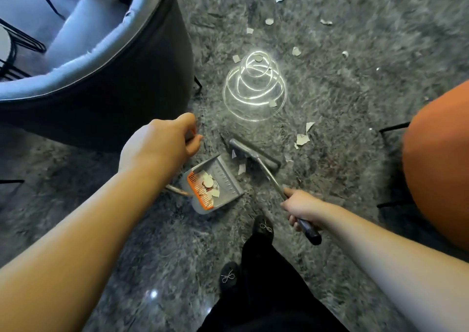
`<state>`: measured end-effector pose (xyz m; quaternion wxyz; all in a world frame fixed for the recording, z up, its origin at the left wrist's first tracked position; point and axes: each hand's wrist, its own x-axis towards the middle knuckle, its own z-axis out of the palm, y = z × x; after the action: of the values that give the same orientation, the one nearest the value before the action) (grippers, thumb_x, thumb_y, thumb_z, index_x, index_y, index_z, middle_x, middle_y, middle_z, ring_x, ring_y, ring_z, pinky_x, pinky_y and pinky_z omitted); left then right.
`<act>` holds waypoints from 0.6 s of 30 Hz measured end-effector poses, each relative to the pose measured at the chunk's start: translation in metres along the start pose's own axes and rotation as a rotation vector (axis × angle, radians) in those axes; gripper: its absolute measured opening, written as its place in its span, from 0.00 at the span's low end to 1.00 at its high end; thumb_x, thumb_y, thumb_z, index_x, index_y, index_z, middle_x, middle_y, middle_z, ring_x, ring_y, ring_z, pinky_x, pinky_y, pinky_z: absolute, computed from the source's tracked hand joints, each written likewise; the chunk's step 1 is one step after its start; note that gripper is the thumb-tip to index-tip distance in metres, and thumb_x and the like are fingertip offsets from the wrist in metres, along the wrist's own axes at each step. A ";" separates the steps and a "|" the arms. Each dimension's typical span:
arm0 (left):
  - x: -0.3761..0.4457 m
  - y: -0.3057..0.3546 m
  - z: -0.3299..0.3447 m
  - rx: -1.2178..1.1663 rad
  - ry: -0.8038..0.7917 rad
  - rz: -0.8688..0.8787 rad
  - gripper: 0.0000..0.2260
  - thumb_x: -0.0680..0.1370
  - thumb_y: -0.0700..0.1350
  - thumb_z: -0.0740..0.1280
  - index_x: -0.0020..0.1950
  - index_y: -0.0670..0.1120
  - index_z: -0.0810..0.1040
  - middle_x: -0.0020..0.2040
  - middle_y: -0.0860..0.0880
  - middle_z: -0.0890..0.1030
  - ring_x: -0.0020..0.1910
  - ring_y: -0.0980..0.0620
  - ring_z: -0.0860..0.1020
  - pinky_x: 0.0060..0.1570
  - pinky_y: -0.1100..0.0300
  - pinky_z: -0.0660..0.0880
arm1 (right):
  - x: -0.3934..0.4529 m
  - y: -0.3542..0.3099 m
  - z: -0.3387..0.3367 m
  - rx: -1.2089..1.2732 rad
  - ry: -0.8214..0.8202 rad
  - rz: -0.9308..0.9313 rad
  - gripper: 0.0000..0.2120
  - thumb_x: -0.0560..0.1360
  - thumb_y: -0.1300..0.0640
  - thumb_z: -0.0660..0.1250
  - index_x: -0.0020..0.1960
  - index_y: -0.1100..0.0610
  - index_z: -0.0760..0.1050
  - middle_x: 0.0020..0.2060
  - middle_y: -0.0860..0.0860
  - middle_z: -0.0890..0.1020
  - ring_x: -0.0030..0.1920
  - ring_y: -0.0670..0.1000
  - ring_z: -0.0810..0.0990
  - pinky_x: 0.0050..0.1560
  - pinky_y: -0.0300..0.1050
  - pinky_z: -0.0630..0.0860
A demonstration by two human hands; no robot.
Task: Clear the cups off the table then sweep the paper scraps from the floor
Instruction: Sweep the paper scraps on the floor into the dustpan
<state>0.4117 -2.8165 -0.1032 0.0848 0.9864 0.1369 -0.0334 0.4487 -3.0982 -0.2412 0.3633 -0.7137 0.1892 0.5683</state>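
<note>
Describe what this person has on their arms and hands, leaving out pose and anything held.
Both forearms are bare to the edge of the picture: no sleeves show. The left hand and right hand wear no gloves, and no rings, watch or bracelets can be seen. Lower down, dark trousers and black shoes with small sparkly bows show.

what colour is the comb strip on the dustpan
Orange, on the grey plastic dustpan's comb strip; head view.

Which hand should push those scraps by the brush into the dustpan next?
Probably the right hand: it grips the broom beside the scraps. The left hand holds the dustpan handle.
</note>
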 end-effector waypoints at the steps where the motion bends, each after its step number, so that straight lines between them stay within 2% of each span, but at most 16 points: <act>1: 0.001 0.002 0.001 0.003 -0.006 0.002 0.09 0.79 0.56 0.63 0.47 0.52 0.72 0.29 0.50 0.74 0.26 0.49 0.73 0.25 0.60 0.68 | -0.003 0.001 0.005 0.005 -0.020 0.024 0.16 0.80 0.66 0.50 0.54 0.46 0.68 0.27 0.53 0.67 0.19 0.46 0.65 0.21 0.33 0.65; 5: 0.001 0.011 0.002 0.000 -0.012 0.010 0.09 0.79 0.55 0.63 0.47 0.51 0.72 0.31 0.49 0.77 0.28 0.46 0.75 0.26 0.58 0.69 | -0.025 0.004 0.027 0.157 -0.171 0.162 0.09 0.82 0.59 0.50 0.49 0.51 0.67 0.23 0.50 0.66 0.16 0.44 0.63 0.19 0.31 0.63; 8: -0.003 0.013 0.002 -0.006 -0.008 0.005 0.09 0.79 0.55 0.63 0.47 0.51 0.72 0.32 0.48 0.77 0.29 0.46 0.74 0.26 0.58 0.68 | -0.042 0.008 0.039 0.198 -0.236 0.140 0.14 0.83 0.61 0.50 0.64 0.51 0.66 0.22 0.49 0.66 0.17 0.43 0.63 0.19 0.31 0.61; 11: -0.015 0.010 0.003 -0.027 -0.002 0.007 0.09 0.79 0.56 0.63 0.46 0.51 0.71 0.31 0.49 0.76 0.28 0.47 0.74 0.25 0.60 0.65 | -0.059 0.016 0.045 0.280 -0.285 0.139 0.18 0.83 0.62 0.50 0.71 0.50 0.60 0.23 0.48 0.66 0.17 0.41 0.62 0.18 0.30 0.60; 15: -0.039 0.001 0.004 -0.085 -0.007 -0.028 0.10 0.78 0.58 0.63 0.46 0.53 0.70 0.33 0.49 0.76 0.31 0.45 0.75 0.29 0.55 0.74 | -0.082 0.039 0.062 0.324 -0.233 0.066 0.26 0.82 0.63 0.53 0.77 0.48 0.52 0.27 0.51 0.66 0.18 0.42 0.63 0.19 0.31 0.61; 18: -0.053 -0.010 -0.001 -0.123 0.024 -0.065 0.10 0.77 0.60 0.64 0.46 0.55 0.70 0.34 0.50 0.77 0.32 0.45 0.75 0.32 0.54 0.76 | -0.095 0.054 0.075 0.312 -0.171 0.012 0.27 0.82 0.64 0.54 0.77 0.49 0.52 0.29 0.52 0.66 0.18 0.43 0.63 0.20 0.31 0.62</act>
<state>0.3579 -2.8206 -0.0989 0.1425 0.9747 0.1717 -0.0156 0.3341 -3.0928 -0.1744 0.4810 -0.5966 0.2475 0.5928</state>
